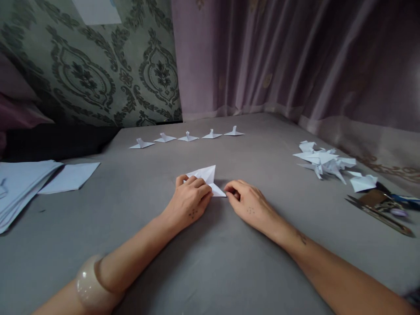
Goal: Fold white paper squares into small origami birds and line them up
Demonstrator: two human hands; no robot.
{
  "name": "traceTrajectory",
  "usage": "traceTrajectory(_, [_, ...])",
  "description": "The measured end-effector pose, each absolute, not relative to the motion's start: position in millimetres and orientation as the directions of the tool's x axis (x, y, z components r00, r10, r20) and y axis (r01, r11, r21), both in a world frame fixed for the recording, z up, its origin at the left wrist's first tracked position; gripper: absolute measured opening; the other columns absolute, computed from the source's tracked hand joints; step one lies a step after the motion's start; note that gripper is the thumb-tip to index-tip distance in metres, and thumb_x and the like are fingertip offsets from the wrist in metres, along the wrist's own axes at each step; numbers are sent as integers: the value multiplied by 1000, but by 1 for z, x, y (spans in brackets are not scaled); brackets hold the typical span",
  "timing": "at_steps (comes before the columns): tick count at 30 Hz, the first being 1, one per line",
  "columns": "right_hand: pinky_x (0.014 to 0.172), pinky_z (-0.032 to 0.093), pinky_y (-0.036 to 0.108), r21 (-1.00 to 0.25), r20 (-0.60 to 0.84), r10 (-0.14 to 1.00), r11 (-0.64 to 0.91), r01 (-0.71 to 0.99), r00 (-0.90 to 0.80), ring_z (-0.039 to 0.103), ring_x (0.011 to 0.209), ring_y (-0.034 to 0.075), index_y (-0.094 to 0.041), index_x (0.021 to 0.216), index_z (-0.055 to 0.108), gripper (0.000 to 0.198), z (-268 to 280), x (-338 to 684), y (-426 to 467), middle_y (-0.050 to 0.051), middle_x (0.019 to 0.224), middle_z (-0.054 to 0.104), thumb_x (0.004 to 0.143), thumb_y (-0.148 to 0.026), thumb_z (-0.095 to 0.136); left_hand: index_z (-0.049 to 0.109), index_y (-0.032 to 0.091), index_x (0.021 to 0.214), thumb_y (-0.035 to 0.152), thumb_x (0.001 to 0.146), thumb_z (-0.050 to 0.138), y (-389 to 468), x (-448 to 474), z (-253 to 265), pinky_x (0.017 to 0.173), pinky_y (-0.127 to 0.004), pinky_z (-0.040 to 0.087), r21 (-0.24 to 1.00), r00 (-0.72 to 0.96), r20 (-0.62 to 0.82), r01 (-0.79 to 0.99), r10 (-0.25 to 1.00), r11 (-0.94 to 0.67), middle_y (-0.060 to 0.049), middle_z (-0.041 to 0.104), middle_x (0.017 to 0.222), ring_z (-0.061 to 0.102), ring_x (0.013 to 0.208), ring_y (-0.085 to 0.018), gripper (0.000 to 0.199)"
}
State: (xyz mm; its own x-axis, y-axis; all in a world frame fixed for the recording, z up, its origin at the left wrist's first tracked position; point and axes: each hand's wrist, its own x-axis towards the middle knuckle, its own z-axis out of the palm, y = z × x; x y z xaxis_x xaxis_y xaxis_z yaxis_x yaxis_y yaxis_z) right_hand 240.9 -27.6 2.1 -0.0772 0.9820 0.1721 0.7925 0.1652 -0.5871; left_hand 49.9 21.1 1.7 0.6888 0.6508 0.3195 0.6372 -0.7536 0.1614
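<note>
A folded sheet of white paper [207, 174] lies on the grey cloth surface in front of me, two of its pointed corners showing. My left hand [194, 194] rests over its near left part, fingers curled and pressing it down, which hides much of the folding. At the lower right tip of the paper is my right hand [244, 199], its thumb and forefinger brought together in a pinch. Whether those fingertips grip the tip or only touch it is too small to tell.
Several folded paper figures [187, 136] stand in a row toward the back. More white folded pieces [323, 161] are heaped at the right, near scissors [380, 215] and other small items. Stacked white paper sheets [26, 179] lie at the left. Curtains [236, 57] hang behind.
</note>
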Motion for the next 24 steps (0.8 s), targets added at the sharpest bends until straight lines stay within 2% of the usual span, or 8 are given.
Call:
traceTrajectory(4, [66,43,24,-618,161,981,187,763,-111,57,71,12,-22,92,64,20,5,247,-30,2,88,64,84,-12,47,63,20,80,27,93,44,23,50,2,88,-42,27,164,693,317,632,647,-757,-2,66,82,56,84,-18,24])
traceTrajectory(8, [67,43,25,-571,144,978,209,794,-154,57,72,12,-23,91,65,17,5,244,-32,2,93,63,85,-17,51,63,20,80,26,93,43,24,51,3,87,-41,27,167,701,298,630,648,-758,-1,66,82,56,82,-18,25])
traceTrajectory(14, [62,39,24,-487,141,984,163,858,-107,54,66,10,-22,84,64,13,1,238,-33,0,87,61,88,-22,51,65,20,81,25,93,44,25,52,2,88,-40,25,189,695,293,631,656,-753,-1,67,81,57,82,-17,25])
traceTrajectory(19, [62,36,25,-437,133,987,144,888,-95,55,69,11,-21,86,62,17,0,236,-31,1,88,60,91,-23,46,66,21,80,27,91,48,27,53,-1,86,-39,26,226,667,300,644,682,-731,0,68,80,58,81,-17,23])
traceTrajectory(24, [63,36,25,-439,100,992,107,892,-70,56,71,12,-20,85,61,17,1,234,-29,2,88,60,91,-22,45,67,21,79,28,90,49,30,53,-2,84,-39,26,256,654,292,649,697,-716,0,69,81,59,79,-17,21])
